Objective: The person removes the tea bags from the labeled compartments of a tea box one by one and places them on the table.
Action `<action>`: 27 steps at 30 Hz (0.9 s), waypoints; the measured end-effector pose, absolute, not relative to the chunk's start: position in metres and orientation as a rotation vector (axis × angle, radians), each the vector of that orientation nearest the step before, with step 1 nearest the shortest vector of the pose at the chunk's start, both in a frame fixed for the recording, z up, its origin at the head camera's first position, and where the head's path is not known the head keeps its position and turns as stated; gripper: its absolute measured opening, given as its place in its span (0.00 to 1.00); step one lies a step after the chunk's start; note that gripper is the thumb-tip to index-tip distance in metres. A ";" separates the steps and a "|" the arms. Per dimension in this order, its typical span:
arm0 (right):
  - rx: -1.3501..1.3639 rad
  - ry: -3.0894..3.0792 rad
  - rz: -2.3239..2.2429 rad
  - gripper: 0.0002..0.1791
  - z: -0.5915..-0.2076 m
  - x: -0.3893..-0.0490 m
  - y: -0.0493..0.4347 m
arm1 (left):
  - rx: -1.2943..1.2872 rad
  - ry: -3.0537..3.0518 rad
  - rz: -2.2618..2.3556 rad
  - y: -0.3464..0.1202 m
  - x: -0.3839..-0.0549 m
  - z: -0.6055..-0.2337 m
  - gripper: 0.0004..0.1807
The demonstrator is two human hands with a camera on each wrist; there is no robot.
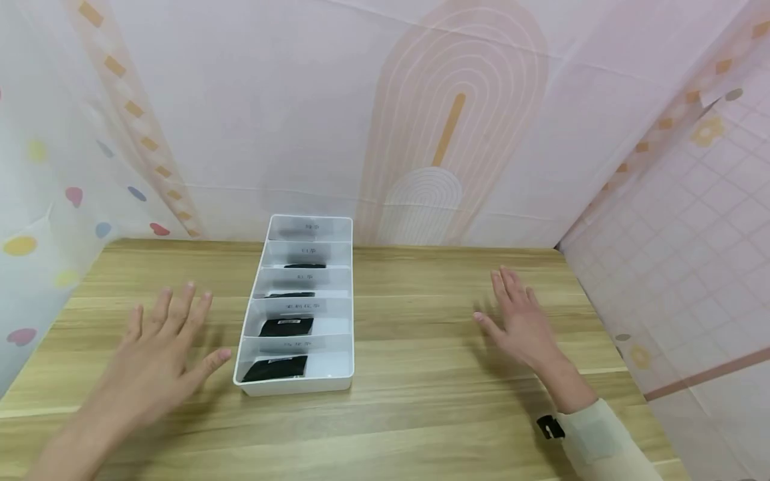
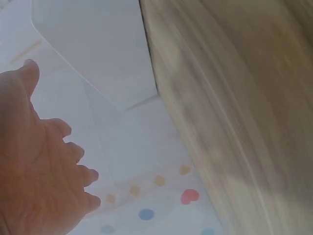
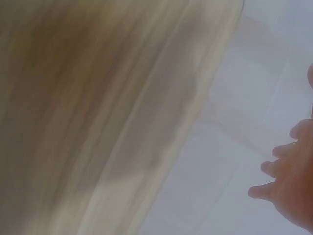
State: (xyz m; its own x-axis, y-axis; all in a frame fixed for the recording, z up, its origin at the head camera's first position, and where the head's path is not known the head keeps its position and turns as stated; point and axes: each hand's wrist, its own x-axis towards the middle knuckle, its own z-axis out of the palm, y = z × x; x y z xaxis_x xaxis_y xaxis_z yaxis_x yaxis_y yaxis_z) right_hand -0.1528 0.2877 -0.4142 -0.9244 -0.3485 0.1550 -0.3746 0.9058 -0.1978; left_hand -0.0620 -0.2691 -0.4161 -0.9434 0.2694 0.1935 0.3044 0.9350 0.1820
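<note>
A white box (image 1: pixel 297 386) divided into several labelled compartments stands on the wooden table, left of the middle. Black packets (image 1: pixel 286 327) lie in its nearer compartments; the farthest one shows no black packet. My left hand (image 1: pixel 158 364) hovers beside the box with fingers spread, its thumb tip close to the near left corner. In the left wrist view, the same hand (image 2: pixel 44 161) is palm-side toward the camera, and the box's side (image 2: pixel 98 49) rises near it. Over the right part of the table is my right hand (image 1: pixel 528 327), fingers extended, holding nothing.
The wood-grain table (image 1: pixel 415 427) reaches back to a printed curtain (image 1: pixel 252 120). Another printed curtain (image 1: pixel 692 220) closes off the right side, and a dotted one (image 1: pixel 42 194) the left. A black clip (image 1: pixel 550 427) is at the right sleeve's cuff (image 1: pixel 592 427).
</note>
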 end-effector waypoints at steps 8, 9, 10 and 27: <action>0.613 -2.922 0.336 0.49 -0.414 -0.146 0.273 | -0.507 -2.904 -0.300 -0.256 -0.051 -0.416 0.52; 0.621 -2.917 0.342 0.48 -0.414 -0.146 0.271 | -0.515 -2.906 -0.298 -0.255 -0.050 -0.417 0.52; 0.631 -2.911 0.346 0.49 -0.414 -0.146 0.269 | -0.521 -2.906 -0.294 -0.253 -0.049 -0.417 0.52; 0.736 -2.870 0.353 0.50 -0.410 -0.134 0.235 | -0.572 -2.907 -0.468 -0.239 -0.037 -0.423 0.53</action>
